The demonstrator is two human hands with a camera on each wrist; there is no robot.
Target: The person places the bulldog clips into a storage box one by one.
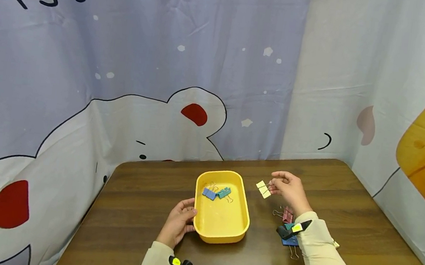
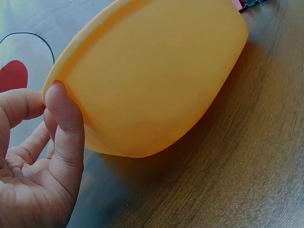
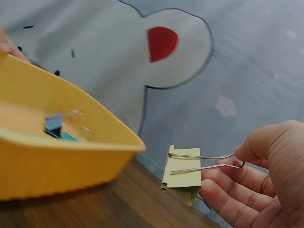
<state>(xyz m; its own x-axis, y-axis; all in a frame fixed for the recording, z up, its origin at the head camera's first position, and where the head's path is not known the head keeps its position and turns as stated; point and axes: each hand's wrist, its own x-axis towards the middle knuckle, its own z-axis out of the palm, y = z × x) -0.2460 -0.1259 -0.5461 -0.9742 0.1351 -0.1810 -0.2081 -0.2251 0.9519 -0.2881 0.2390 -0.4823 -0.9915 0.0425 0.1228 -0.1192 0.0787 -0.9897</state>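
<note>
My left hand (image 1: 179, 222) pinches the left rim of a yellow plastic bin (image 1: 221, 220), thumb on one side and fingers on the other in the left wrist view. Inside the bin lie a blue binder clip (image 1: 209, 194) and a teal binder clip (image 1: 223, 192), near its far end. To the right of the bin, my right hand (image 1: 289, 191) holds a pale yellow binder clip (image 3: 184, 168) by one wire handle, between thumb and fingers. That clip hangs in the air, apart from the bin's right rim.
Below the right wrist lie more binder clips: a pink one (image 1: 287, 214), a blue one (image 1: 290, 241) and a teal one, partly covered by the sleeve and wrist camera. The wooden table (image 1: 130, 215) meets a printed curtain (image 1: 257, 89) behind.
</note>
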